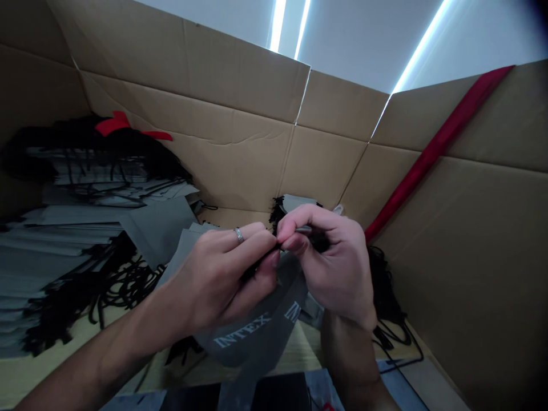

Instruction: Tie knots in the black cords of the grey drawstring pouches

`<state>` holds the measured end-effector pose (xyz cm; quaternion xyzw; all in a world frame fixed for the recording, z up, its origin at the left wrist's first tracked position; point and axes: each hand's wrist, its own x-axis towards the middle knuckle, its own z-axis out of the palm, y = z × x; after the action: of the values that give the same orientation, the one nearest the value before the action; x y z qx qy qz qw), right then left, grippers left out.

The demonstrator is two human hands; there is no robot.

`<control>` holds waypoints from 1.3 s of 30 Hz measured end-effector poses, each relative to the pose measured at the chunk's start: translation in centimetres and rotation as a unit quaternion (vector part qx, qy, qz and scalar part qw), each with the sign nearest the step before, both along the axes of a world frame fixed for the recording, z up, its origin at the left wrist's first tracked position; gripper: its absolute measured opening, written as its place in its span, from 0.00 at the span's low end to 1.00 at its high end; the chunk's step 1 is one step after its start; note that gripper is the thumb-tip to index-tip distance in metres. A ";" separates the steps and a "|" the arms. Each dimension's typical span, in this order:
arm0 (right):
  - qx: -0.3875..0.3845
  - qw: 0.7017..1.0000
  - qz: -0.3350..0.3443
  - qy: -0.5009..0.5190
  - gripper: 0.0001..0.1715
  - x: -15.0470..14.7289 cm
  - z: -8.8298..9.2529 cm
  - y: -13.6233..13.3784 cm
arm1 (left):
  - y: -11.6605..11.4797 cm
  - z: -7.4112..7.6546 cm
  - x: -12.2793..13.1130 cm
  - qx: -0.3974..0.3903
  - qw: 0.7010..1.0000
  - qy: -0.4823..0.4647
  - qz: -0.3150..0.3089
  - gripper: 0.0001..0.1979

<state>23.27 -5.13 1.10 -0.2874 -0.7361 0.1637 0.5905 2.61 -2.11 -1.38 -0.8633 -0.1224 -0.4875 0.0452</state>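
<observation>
Close together in the middle, my left hand (235,268) and my right hand (331,251) meet at the fingertips. The left one, with a ring on a finger, is closed in a pinch on a black cord (259,261). My right thumb and forefinger are closed at the cord's end, with a thin grey metal-looking piece (305,229) between them; its kind is not clear. Below the hands hangs a grey bag (261,337) printed with "INTEX" in white. Its upper part is partly hidden by the hands.
Stacked grey bags (64,228) with black cords fill the left side, red strips (113,123) on top. Cardboard walls (240,137) rise behind and right, where a dark red band (440,154) slants down. More black cords (385,279) lie at the right.
</observation>
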 end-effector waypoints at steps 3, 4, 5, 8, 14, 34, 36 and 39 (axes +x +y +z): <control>-0.009 1.000 0.022 0.001 0.12 0.0 0.1 0.1 | 0.0 0.3 -0.2 -0.045 0.997 -0.013 -0.054 0.13; -0.012 0.999 0.029 0.005 0.12 0.0 0.1 0.2 | 0.0 0.3 -0.4 -0.059 0.996 -0.013 -0.067 0.13; -0.017 0.999 0.034 0.011 0.12 0.1 0.1 0.2 | 0.1 0.4 -0.5 -0.076 0.994 -0.010 -0.077 0.12; -0.033 0.998 0.042 0.032 0.09 0.3 0.2 0.1 | 0.2 0.4 -0.9 -0.130 0.987 -0.007 -0.099 0.08; -0.058 0.998 0.016 0.037 0.15 0.5 0.6 -0.3 | 0.5 0.2 -1.0 -0.166 0.980 -0.016 -0.109 0.10; 0.029 0.999 0.038 -0.005 0.12 0.2 -0.1 0.1 | 0.7 -0.4 -0.2 0.043 0.999 0.009 0.030 0.08; 0.037 0.998 0.045 -0.014 0.11 0.3 -0.1 0.1 | 0.7 -0.6 -0.2 0.081 0.995 0.009 0.063 0.10; 0.022 0.997 0.068 -0.011 0.11 0.4 0.0 0.3 | 0.9 -0.9 -0.2 0.116 0.990 0.000 0.081 0.13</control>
<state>23.68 -4.83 1.07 -0.2255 -0.7638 0.1842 0.5761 2.43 -1.24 -2.30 -0.8394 -0.1350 -0.4931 0.1844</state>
